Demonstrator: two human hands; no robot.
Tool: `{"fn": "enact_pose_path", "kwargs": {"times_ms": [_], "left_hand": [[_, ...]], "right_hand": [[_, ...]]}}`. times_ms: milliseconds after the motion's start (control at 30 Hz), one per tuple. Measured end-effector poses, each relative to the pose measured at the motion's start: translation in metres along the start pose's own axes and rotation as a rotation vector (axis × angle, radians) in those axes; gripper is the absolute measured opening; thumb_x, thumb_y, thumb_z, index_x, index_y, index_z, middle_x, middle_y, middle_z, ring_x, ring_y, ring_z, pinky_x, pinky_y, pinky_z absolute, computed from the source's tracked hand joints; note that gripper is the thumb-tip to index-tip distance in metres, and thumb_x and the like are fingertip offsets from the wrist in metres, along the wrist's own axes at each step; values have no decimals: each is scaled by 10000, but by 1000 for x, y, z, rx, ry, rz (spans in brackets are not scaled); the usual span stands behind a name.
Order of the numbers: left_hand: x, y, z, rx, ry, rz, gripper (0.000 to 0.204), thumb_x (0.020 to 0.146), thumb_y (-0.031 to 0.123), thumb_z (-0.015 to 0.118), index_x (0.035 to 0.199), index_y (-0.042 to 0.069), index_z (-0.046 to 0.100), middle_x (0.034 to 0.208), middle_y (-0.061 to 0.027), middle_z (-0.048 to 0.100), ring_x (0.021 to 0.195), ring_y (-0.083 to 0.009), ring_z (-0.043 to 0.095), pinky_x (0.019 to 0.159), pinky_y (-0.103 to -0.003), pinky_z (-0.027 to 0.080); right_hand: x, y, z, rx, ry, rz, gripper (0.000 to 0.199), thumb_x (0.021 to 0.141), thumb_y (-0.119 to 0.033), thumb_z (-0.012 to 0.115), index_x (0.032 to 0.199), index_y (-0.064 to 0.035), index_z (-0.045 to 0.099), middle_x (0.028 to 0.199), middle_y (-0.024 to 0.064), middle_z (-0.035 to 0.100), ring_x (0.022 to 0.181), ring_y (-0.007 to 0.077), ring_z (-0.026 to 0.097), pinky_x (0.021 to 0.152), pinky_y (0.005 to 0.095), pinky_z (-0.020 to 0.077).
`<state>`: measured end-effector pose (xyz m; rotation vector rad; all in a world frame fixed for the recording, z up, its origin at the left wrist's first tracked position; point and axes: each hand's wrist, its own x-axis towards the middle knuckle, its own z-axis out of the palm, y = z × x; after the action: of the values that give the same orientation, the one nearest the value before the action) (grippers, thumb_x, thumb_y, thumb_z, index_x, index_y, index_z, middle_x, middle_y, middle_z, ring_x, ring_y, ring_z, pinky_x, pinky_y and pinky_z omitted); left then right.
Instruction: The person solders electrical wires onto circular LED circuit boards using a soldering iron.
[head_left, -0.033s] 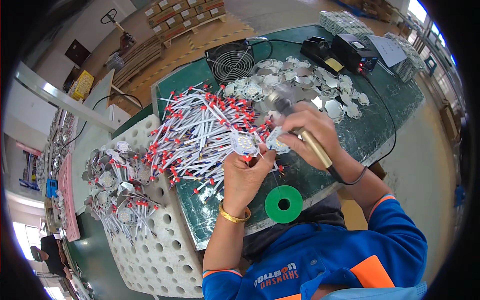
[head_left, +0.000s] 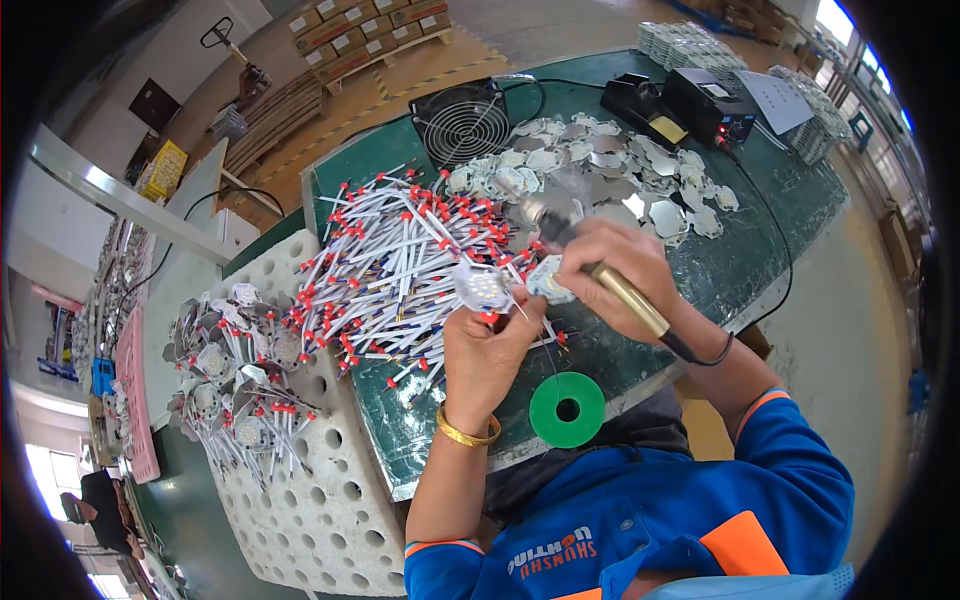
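Observation:
My left hand (head_left: 487, 345) pinches a white round LED board (head_left: 482, 288), with a red connector just below the board. My right hand (head_left: 620, 275) is wrapped round a soldering iron (head_left: 628, 300) with a brass-coloured handle; its blurred front end points up and left, apart from the held board. Between both hands sits a second LED board (head_left: 548, 278); which fingers hold it I cannot tell. Thin solder wire runs from the green spool (head_left: 590, 409) at the table's front edge up to my left fingers. White leads with red connectors (head_left: 400, 255) lie heaped beyond my left hand.
Loose LED boards (head_left: 668, 217) pile up behind my right hand. A black fan (head_left: 463, 125) and a soldering station (head_left: 705, 105) stand at the back, its cable curving round my right arm. At left, wired boards (head_left: 212, 360) rest on a perforated white foam panel (head_left: 330, 495).
The soldering iron and my right hand have shifted slightly, the iron's front end moving left and down. The board in my left hand has moved a little to the left.

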<state>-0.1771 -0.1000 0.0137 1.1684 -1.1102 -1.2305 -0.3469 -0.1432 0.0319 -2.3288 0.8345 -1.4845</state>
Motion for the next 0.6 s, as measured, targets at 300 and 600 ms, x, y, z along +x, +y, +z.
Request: {"fn": "enact_pose_path", "kwargs": {"times_ms": [300, 600], "left_hand": [[9, -8, -15, -274, -111, -148, 219, 779, 78, 688, 985, 14, 650, 741, -10, 641, 636, -41, 539, 548, -175, 409], [9, -13, -12, -374, -132, -186, 228, 764, 92, 695, 975, 24, 644, 792, -36, 650, 663, -65, 567, 577, -193, 431]], "right_hand": [[-10, 11, 10, 83, -45, 66, 208, 668, 39, 668, 788, -61, 530, 658, 69, 508, 549, 222, 488, 480, 306, 378], [-17, 13, 19, 83, 122, -56, 208, 693, 23, 687, 794, -51, 522, 609, 63, 471, 507, 175, 417, 437, 293, 298]]}}
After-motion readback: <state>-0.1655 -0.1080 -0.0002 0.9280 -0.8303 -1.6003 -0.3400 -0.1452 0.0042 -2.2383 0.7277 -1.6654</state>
